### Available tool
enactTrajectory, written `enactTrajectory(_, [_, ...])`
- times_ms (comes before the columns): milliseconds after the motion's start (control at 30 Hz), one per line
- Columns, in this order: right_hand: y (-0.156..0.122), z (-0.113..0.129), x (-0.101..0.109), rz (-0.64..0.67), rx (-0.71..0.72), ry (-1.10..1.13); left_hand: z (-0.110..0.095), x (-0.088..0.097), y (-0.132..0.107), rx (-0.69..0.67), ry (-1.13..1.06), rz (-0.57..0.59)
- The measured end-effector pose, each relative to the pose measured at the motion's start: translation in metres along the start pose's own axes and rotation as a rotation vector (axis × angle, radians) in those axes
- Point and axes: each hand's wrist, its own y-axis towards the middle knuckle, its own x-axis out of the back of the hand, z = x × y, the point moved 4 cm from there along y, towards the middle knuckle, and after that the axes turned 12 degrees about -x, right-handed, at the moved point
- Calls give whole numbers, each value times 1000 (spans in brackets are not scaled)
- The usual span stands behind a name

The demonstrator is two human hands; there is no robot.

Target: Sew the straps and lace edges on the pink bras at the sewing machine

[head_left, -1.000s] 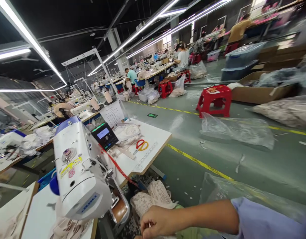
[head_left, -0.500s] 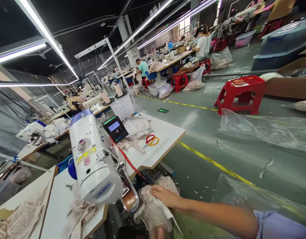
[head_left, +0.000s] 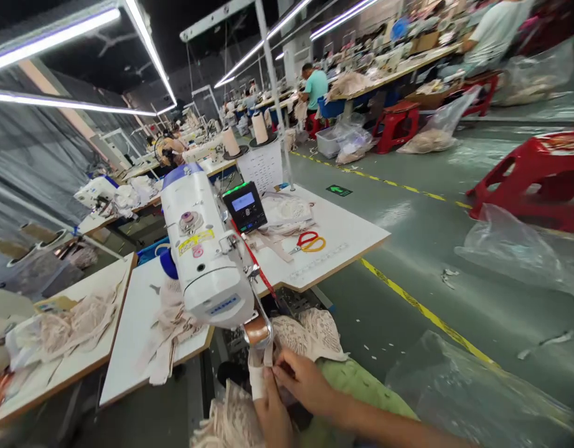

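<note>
Low in the head view my two hands meet under the end of a white sewing machine (head_left: 203, 249). My left hand (head_left: 271, 407), its forefinger wrapped in white tape, pinches beige lace fabric (head_left: 309, 333) near the machine's brown end piece. My right hand (head_left: 302, 382) comes in from the right with its fingers closed on the same lace. More lace bunches below my left hand (head_left: 228, 423). My lap is covered in green cloth (head_left: 362, 386).
The white sewing table (head_left: 347, 239) carries red and yellow scissors (head_left: 308, 242), a black control box (head_left: 244, 208) and lace pieces. Beige fabric lies on the left tables (head_left: 76, 323). Clear plastic bags (head_left: 520, 252), red stools (head_left: 539, 177) and yellow floor tape (head_left: 422, 311) fill the aisle. Other workers sit at far tables.
The view has swung down and left. My right hand moved left from my lap onto the lace under the machine, and my left hand has come into view and pinched the lace.
</note>
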Motion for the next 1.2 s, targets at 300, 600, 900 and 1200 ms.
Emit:
enactTrajectory(300, [1, 31, 38, 575, 191, -242, -16, 15, -12, -48, -32, 248])
enactTrajectory(600, [1, 18, 60, 125, 22, -217, 0, 21, -10, 70, -261, 42])
enactTrajectory(900, [-15, 43, 33, 72, 320, -270, 3, -1, -10, 95, -508, -147])
enactTrajectory(1200, [-9, 28, 39, 84, 167, -280, 6, -6, -17, -42, -281, -69])
